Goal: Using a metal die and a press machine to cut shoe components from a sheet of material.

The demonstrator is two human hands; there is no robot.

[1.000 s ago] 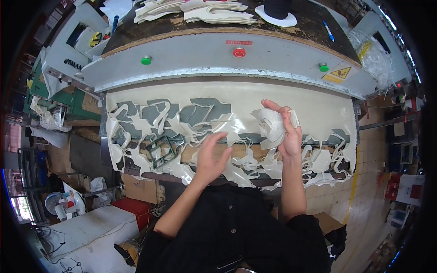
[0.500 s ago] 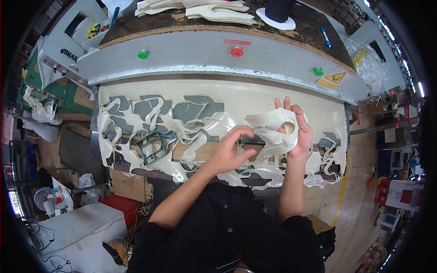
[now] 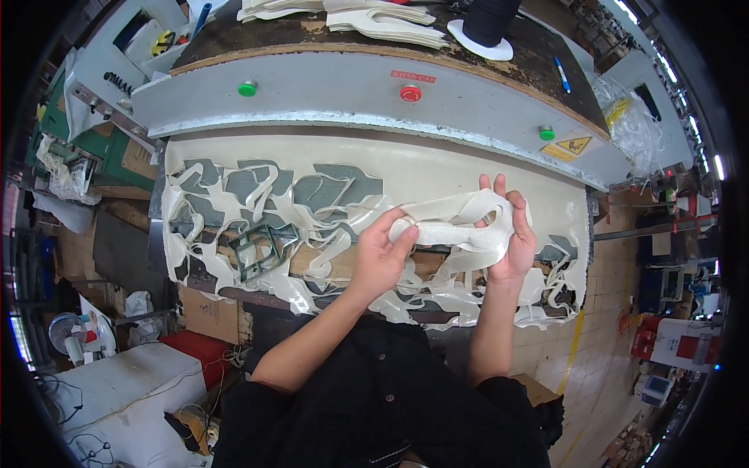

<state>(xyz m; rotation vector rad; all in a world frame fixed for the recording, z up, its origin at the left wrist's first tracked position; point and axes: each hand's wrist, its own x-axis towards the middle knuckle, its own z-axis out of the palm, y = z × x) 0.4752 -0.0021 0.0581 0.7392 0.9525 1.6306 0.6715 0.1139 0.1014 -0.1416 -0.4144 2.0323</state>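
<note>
A stack of white cut fabric pieces (image 3: 474,243), curved like shoe uppers, is held between my two hands above the work surface. My right hand (image 3: 515,238) cups its rounded right end, with some fingertips showing past the far edge. My left hand (image 3: 384,249) pinches the left end, thumb on top. Beneath lies a cream sheet (image 3: 445,164) with many cut-outs and curling offcut strips. A green metal cutting die (image 3: 261,253) rests among the strips to the left of my left hand.
Beyond the sheet runs a grey machine beam (image 3: 328,90) with green buttons (image 3: 247,89) and a red button (image 3: 410,93). On its dark top sit more stacked white pieces (image 3: 382,22), a black thread cone (image 3: 490,23) and a blue pen (image 3: 562,75).
My left hand has moved from open beside the stack to gripping its left end. The stack has turned and now stretches between both hands.
</note>
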